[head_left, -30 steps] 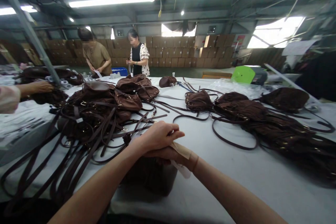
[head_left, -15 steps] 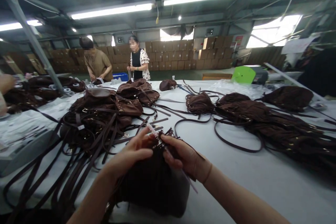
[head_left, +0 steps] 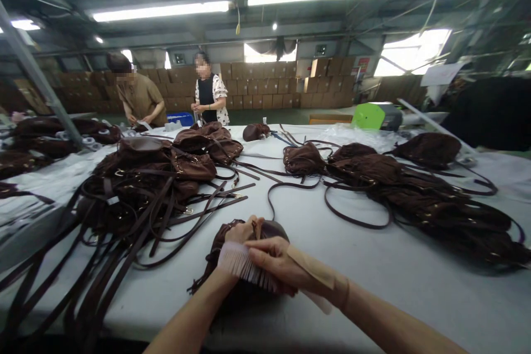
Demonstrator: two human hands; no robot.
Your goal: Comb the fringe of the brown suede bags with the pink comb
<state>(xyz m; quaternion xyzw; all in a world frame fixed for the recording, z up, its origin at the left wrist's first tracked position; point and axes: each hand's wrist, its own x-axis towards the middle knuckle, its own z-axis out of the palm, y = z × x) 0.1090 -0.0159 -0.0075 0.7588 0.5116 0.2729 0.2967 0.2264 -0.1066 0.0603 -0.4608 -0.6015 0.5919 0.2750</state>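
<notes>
A dark brown fringed suede bag (head_left: 232,235) lies in front of me on the white table (head_left: 373,282). My right hand (head_left: 277,260) is closed on a pale pink comb (head_left: 243,265) whose teeth rest across the bag's fringe and my left wrist. A tan plaster strip runs over the back of that hand and wrist. My left hand (head_left: 244,229) is curled on the top of the bag, mostly hidden behind the comb and the right hand.
A heap of brown bags with long straps (head_left: 141,177) lies at left, another row of fringed bags (head_left: 415,188) at right. Two people (head_left: 174,97) stand at the table's far end before stacked cartons. A green object (head_left: 369,116) sits at the back right.
The comb has turned from edge-on to flat, its teeth now across the fringe. Both hands have dropped lower and nearer to me. The person's hand at far left has left the view.
</notes>
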